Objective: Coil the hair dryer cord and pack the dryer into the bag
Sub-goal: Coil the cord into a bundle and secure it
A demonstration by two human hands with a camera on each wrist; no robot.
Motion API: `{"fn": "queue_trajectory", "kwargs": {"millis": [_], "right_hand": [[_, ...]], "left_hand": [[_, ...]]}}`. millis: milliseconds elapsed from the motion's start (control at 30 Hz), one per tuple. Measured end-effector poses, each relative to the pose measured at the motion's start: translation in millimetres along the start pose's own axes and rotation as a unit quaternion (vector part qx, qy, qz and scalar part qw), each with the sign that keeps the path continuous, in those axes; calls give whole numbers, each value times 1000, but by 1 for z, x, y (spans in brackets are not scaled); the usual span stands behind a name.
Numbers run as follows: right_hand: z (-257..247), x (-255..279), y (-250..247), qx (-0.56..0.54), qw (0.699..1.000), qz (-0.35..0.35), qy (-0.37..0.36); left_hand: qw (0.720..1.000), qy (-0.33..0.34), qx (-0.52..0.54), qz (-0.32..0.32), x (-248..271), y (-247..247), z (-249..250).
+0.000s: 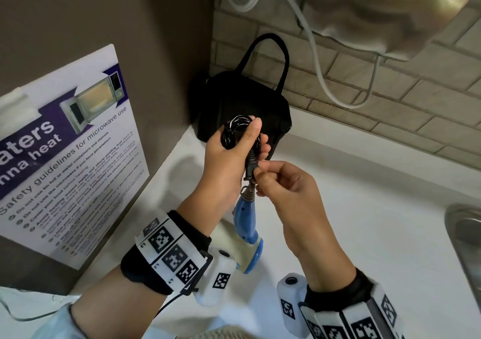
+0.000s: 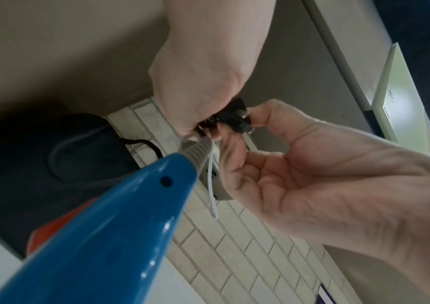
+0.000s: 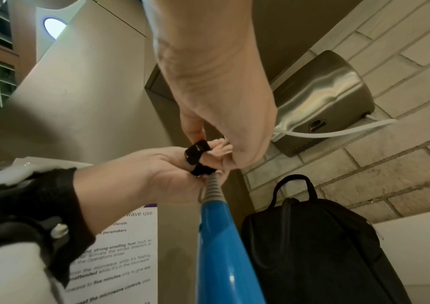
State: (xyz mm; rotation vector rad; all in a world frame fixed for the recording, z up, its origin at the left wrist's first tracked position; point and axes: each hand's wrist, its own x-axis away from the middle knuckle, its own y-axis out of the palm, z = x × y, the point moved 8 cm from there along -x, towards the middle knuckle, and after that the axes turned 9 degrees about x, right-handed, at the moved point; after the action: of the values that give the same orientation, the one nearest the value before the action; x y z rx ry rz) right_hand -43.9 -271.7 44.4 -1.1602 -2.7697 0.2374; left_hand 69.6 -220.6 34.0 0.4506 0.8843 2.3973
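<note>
Two hands are on one cord, so we treat this as the tail of the coiling step. Our left hand [image 1: 229, 153] is clenched round the black cord bundle [image 1: 235, 127], thumb pressed over the loops. Our right hand [image 1: 289, 195] pinches the plug [image 1: 250, 168] between thumb and forefinger, its other fingers loosely curled.

The hair dryer [image 1: 247, 230] hangs from the bundle toward 6 o'clock, blue handle up, off the white counter [image 1: 351, 208]. The black bag [image 1: 247, 99] stands on the counter at 12 o'clock from the hands, against the brick wall; we cannot tell whether its mouth is open.

To do this well, we judge:
- keep the left thumb hard on the loops so none spring loose;
- tuck the plug under or through a loop, prongs away from the handle;
- leave slack at the ribbed strain relief [image 1: 251, 189], no sharp bend;
- support the dryer before letting go, since it dangles by its cord.

Counts:
- hair dryer: one
- cord bundle: one; the loops cannot be counted
- plug: one
- bag: one, one handle loop showing
- safety poster [image 1: 70, 151]: one, at 9 o'clock
- steel wall unit [image 1: 377, 13]: one, at 1 o'clock, with white cables [image 1: 316, 60]
- sink edge [image 1: 466, 234]: one, at 3 o'clock
</note>
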Motion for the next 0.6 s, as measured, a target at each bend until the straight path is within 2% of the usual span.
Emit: {"fn": "queue_trajectory", "kwargs": {"millis": [233, 467, 600], "right_hand": [[0, -7, -2, -12, 999, -35, 8], [-4, -2, -4, 10, 999, -41, -20], [2, 1, -5, 34, 999, -34, -24]], "left_hand": [[992, -37, -39, -117, 7, 12, -3], [994, 3, -64, -87, 1, 7, 3], [995, -1, -55, -78, -1, 9, 0]]}}
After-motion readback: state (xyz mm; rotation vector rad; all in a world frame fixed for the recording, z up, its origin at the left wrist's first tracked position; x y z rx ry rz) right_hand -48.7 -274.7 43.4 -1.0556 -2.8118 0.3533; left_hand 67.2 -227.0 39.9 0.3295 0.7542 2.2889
